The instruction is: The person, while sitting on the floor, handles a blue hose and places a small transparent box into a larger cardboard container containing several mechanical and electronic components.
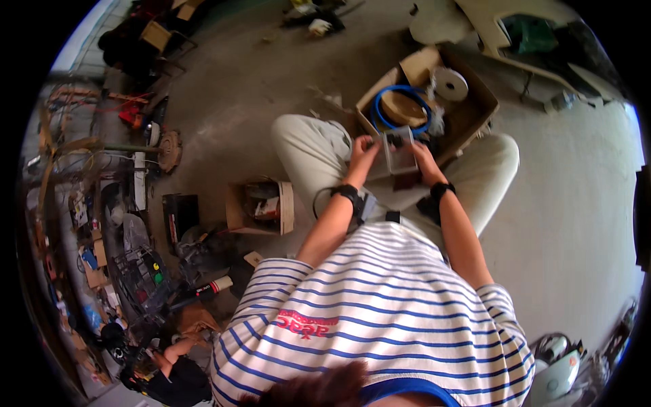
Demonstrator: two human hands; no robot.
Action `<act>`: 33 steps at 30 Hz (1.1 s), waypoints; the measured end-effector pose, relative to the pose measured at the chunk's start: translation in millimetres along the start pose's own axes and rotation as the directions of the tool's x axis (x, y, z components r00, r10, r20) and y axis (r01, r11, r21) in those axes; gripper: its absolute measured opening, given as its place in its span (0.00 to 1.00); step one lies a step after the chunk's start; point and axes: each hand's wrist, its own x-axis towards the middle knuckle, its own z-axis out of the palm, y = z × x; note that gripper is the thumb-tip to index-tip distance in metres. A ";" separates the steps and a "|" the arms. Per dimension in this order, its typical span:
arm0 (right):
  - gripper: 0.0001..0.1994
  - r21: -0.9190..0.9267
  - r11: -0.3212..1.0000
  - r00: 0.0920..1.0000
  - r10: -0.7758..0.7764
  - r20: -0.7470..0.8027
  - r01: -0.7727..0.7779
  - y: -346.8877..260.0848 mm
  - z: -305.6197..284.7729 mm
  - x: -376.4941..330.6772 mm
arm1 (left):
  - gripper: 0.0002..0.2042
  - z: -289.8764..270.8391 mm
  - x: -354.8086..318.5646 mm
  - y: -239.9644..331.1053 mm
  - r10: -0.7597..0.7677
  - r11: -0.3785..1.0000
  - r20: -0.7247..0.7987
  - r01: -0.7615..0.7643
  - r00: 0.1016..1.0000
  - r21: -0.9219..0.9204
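A small clear plastic box (pixel 403 157) with dark bits at its far end is held over my lap, between my knees. My right hand (pixel 427 165) grips it along its right side. On the other side, my left hand (pixel 363 159) is closed, with thumb and fingertips pinching a small dark piece (pixel 368 144) too small to name. That hand is beside the box's left edge; whether it touches the box I cannot tell. Just beyond both hands stands an open cardboard carton (pixel 477 126), holding a blue hose coil (pixel 377 108), a round brown disc (pixel 401 108) and a white spool (pixel 451 85).
Left of my knee sits a smaller cardboard box (pixel 286 207) with mixed items. Cluttered shelving (pixel 88 224) and tools line the left side. A co-worker's arm (pixel 178 349) shows at the lower left. A pale panel-like piece (pixel 488 27) lies at the far right.
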 end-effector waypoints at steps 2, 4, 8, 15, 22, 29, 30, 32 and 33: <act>0.17 0.164 0.986 0.996 0.047 -0.072 -0.035 -8.8 13.5 -7.3 | 0.24 -0.1 -3.6 4.5 0.008 0.996 0.011 -0.007 1.000 -0.085; 0.20 0.259 0.951 0.986 0.166 0.026 -0.167 -19.6 11.0 -18.4 | 0.29 5.8 -12.4 24.2 -0.003 0.987 0.063 0.013 0.998 -0.158; 0.23 0.218 0.964 0.986 0.161 -0.031 -0.151 -45.7 29.4 -31.9 | 0.34 4.3 -27.3 62.5 -0.061 0.978 0.057 0.071 0.997 -0.194; 0.20 0.249 0.960 0.991 0.130 -0.002 -0.126 -39.6 24.3 -25.6 | 0.22 -9.2 -23.2 83.9 0.528 0.674 -0.044 -0.387 0.848 0.630; 0.19 0.169 0.984 0.998 -0.040 -0.040 0.047 -3.2 2.2 -2.6 | 0.18 23.9 -25.4 132.9 0.462 0.084 0.644 -0.753 0.610 0.653; 0.19 0.147 0.989 1.000 0.000 -0.022 0.003 -14.9 7.1 -12.5 | 0.15 45.7 -14.2 128.4 0.342 0.051 0.632 -0.686 0.695 0.726; 0.19 0.108 0.994 0.999 -0.005 -0.042 0.010 -14.1 5.3 -11.5 | 0.15 46.6 -12.4 128.1 0.341 0.052 0.633 -0.687 0.694 0.725; 0.18 0.070 0.997 0.998 -0.004 -0.059 0.008 -12.2 5.1 -11.3 | 0.13 47.1 -12.0 129.9 0.340 0.022 0.661 -0.708 0.669 0.706; 0.19 0.054 0.999 0.999 -0.007 -0.050 0.010 -11.0 5.8 -10.8 | 0.13 47.5 -11.4 130.4 0.337 0.024 0.660 -0.707 0.671 0.707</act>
